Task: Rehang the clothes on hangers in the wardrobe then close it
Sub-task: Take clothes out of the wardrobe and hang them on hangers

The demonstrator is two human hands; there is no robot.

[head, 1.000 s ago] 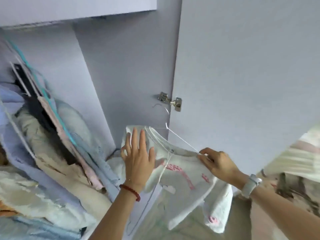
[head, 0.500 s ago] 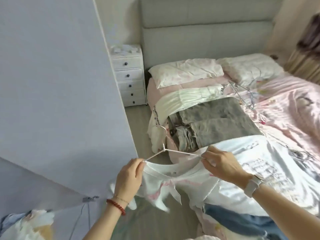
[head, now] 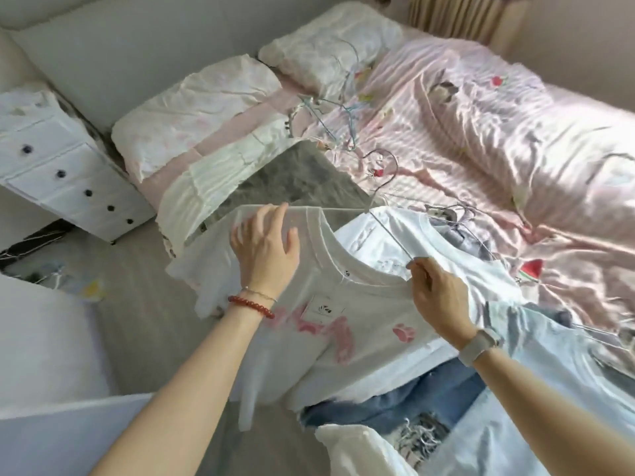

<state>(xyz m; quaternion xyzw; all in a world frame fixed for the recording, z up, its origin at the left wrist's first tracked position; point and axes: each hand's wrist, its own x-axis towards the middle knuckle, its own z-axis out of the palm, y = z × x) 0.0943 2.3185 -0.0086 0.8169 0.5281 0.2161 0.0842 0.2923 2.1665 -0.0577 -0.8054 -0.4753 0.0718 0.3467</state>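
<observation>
Change since earlier frame: half a second ago the left hand [head: 264, 249] pinched the shoulder end of the hanger; now it lies flat on the white T-shirt [head: 330, 324], and the view has turned further over the bed [head: 515, 139].

Head view, left hand: in the middle of the frame, fingers straight and spread, it presses on the left shoulder of the shirt and holds nothing.

Head view, right hand: the right hand [head: 439, 297], right of centre, pinches between thumb and fingers the collar together with the thin wire of the hanger [head: 388, 231]; its other fingers are curled.

Head view, task's thing: the T-shirt with pink print hangs in the air over the edge of the bed, centre of the frame. The hook of the hanger points to the upper right, above the collar.

Head view, other clothes: a second white shirt [head: 429, 242], a grey garment [head: 295, 180] and jeans [head: 429, 396] lie on the bed. Loose hangers [head: 330, 121] lie near the pillows [head: 206, 108].

Head view, surroundings: a white drawer chest [head: 68, 173] stands at the left edge. A pale panel at the lower left could be the wardrobe door; I cannot tell.

Step in hand: I judge that the shirt is being settled on the hanger.

How to do it well: keep the pinch firm on wire and collar, smooth the left shoulder outward until the seam sits over the hanger end, and check that both shoulders are level before lifting by the hook.
</observation>
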